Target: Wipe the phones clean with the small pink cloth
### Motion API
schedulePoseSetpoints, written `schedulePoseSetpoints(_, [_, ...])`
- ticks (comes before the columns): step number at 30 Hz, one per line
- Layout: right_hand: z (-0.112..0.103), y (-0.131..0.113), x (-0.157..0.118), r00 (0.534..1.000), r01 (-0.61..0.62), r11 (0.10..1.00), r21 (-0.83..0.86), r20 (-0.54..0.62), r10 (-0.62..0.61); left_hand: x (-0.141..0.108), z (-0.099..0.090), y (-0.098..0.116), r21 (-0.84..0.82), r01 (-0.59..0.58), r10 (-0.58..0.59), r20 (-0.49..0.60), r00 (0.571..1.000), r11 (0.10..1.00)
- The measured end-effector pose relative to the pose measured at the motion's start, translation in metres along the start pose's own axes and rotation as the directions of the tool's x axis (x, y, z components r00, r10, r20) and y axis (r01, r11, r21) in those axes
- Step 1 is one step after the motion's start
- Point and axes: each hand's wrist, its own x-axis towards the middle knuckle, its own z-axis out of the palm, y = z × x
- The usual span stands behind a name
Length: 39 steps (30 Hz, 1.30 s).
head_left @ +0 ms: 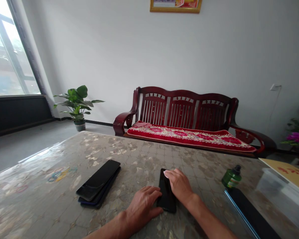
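Note:
A black phone (167, 196) lies flat on the patterned tabletop (129, 159), between my two hands. My left hand (145, 205) rests at its left edge, thumb and fingers apart and touching the side. Over the phone's upper right part is my right hand (178, 184), its fingers together on a small white piece (165, 173) that looks like a pad or cloth. To the left is a stack of phones (99, 181), the top one with a dark screen. A green bottle (231, 177) with a black cap stands at the right.
Colourful rubber bands (59, 175) lie at the left. On the right are a long dark case (249, 212) and a clear plastic box (276, 192) with a yellow sheet (286, 171) on top. Beyond the table are a red wooden bench (181, 111) and a potted plant (78, 106).

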Motion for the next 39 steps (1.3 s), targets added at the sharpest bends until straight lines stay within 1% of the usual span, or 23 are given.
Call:
schedulePoseSetpoints(3, [0.0, -0.002, -0.004, 1.0, 0.017, 0.999, 0.036, -0.007, -0.017, 0.0, 0.001, -0.001, 0.001, 0.008, -0.008, -0.006, 1.0, 1.0])
schedulePoseSetpoints(8, [-0.005, -0.014, -0.04, 0.99, 0.139, 0.983, 0.12, 0.015, -0.142, -0.001, 0.006, -0.003, 0.001, 0.058, -0.058, -0.024, 0.998, 0.998])
schedulePoseSetpoints(10, [-0.007, -0.014, -0.047, 0.985, 0.167, 0.979, 0.121, 0.02, -0.17, -0.001, 0.006, -0.002, -0.003, 0.062, -0.062, -0.032, 0.998, 0.998])
schedulePoseSetpoints(12, [-0.007, -0.011, -0.042, 0.987, 0.156, 0.983, 0.098, 0.015, -0.158, -0.001, 0.004, 0.0, 0.0, 0.072, -0.072, -0.027, 0.997, 0.997])
schedulePoseSetpoints(16, [-0.005, -0.004, -0.008, 0.999, 0.037, 0.998, 0.045, -0.01, -0.037, 0.002, -0.002, 0.004, 0.036, 0.095, -0.096, 0.026, 0.995, 0.995])
schedulePoseSetpoints(19, [-0.004, -0.004, 0.01, 1.0, 0.019, 0.999, 0.041, -0.018, -0.018, 0.004, -0.004, 0.003, 0.05, 0.068, -0.07, 0.041, 0.997, 0.996])
schedulePoseSetpoints(21, [-0.003, -0.007, 0.008, 1.0, 0.016, 0.999, 0.038, -0.02, -0.015, 0.004, -0.002, 0.002, 0.05, 0.037, -0.039, 0.03, 0.999, 0.998])
schedulePoseSetpoints(23, [-0.003, -0.012, -0.004, 1.0, 0.027, 0.999, 0.039, -0.01, -0.027, 0.005, 0.0, 0.0, 0.05, 0.014, -0.015, 0.017, 1.0, 0.999])
schedulePoseSetpoints(25, [-0.005, -0.016, -0.019, 0.997, 0.069, 0.996, 0.062, 0.017, -0.07, 0.005, 0.002, 0.0, 0.048, 0.007, -0.007, 0.007, 1.0, 0.999])
schedulePoseSetpoints(28, [-0.012, -0.021, -0.033, 0.988, 0.14, 0.979, 0.146, 0.043, -0.147, 0.005, 0.002, 0.001, 0.051, 0.013, -0.013, -0.005, 1.0, 0.999])
schedulePoseSetpoints(30, [-0.016, -0.022, -0.035, 0.987, 0.134, 0.966, 0.22, 0.054, -0.149, 0.004, 0.001, 0.003, 0.047, 0.016, -0.015, -0.019, 1.0, 0.999])
schedulePoseSetpoints(31, [-0.017, -0.021, -0.034, 0.991, 0.105, 0.959, 0.263, 0.057, -0.124, 0.004, 0.001, 0.003, 0.044, 0.016, -0.015, -0.028, 1.0, 0.999])
schedulePoseSetpoints(33, [-0.014, -0.018, -0.029, 0.999, 0.001, 0.926, 0.377, 0.045, -0.02, 0.004, 0.0, 0.003, 0.046, 0.027, -0.025, -0.041, 0.999, 0.999])
schedulePoseSetpoints(34, [-0.01, -0.015, -0.026, 0.998, -0.064, 0.889, 0.453, 0.026, 0.058, 0.003, 0.0, 0.003, 0.053, 0.039, -0.037, -0.045, 0.998, 0.998])
schedulePoseSetpoints(35, [-0.005, -0.012, -0.023, 0.989, -0.129, 0.834, 0.537, 0.003, 0.151, 0.003, 0.0, 0.002, 0.062, 0.055, -0.052, -0.049, 0.997, 0.997])
schedulePoseSetpoints(36, [0.001, -0.008, -0.019, 0.968, -0.179, 0.755, 0.631, -0.024, 0.25, 0.003, 0.0, 0.002, 0.071, 0.072, -0.068, -0.05, 0.996, 0.995])
schedulePoseSetpoints(37, [0.007, -0.003, -0.016, 0.933, -0.21, 0.658, 0.724, -0.052, 0.355, 0.003, -0.001, 0.001, 0.075, 0.088, -0.084, -0.057, 0.995, 0.993])
schedulePoseSetpoints(38, [0.014, 0.001, -0.012, 0.894, -0.215, 0.567, 0.795, -0.074, 0.443, 0.003, -0.001, 0.001, 0.075, 0.1, -0.096, -0.059, 0.994, 0.992])
schedulePoseSetpoints(39, [0.02, 0.006, -0.009, 0.854, -0.208, 0.499, 0.841, -0.093, 0.513, 0.004, -0.001, 0.001, 0.077, 0.11, -0.106, -0.051, 0.993, 0.991])
